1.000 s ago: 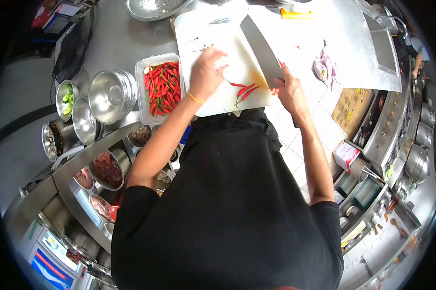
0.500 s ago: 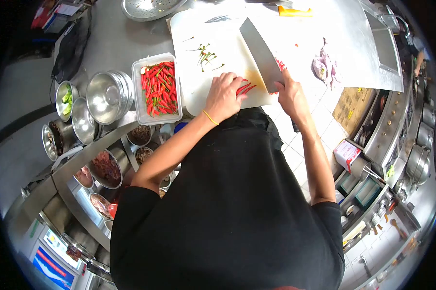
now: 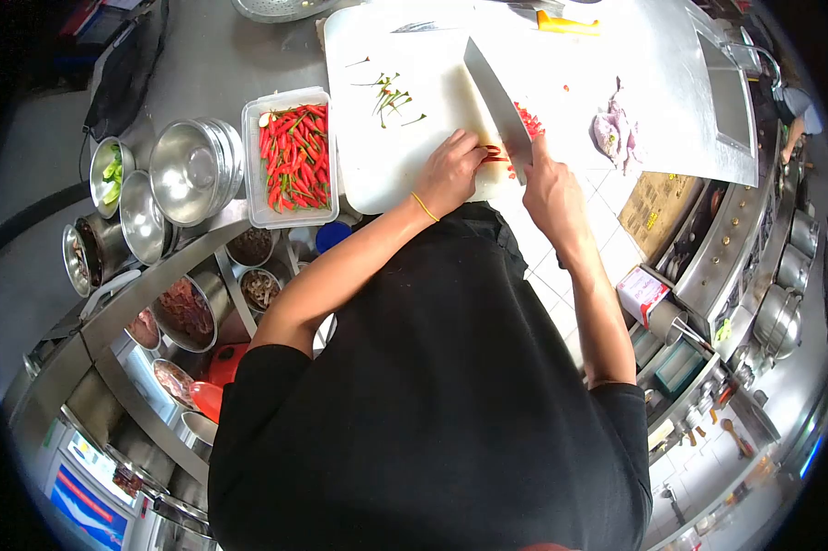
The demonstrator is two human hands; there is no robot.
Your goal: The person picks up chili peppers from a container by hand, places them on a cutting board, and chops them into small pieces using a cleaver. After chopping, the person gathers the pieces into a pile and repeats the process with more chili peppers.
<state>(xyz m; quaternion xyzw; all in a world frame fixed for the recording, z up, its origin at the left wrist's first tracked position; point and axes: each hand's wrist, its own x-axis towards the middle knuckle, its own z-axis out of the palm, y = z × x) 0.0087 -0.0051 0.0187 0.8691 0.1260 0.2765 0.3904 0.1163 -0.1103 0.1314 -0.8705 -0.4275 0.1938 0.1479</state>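
Right now the right hand (image 3: 547,188) is wrapped tight around the handle of the cleaver (image 3: 501,96), whose edge meets the white cutting board (image 3: 386,161). Just left of the blade, the left hand (image 3: 450,170) pins a few red chillies (image 3: 493,153) under curled fingers, fingertips almost against the steel. Both hands sit close to the board's near edge. Right of the blade lies chopped chilli (image 3: 527,119). Left of the pinning hand there is bare board, with green stems (image 3: 391,92) farther out. A tub of whole chillies (image 3: 292,156) sits just past the board's left edge.
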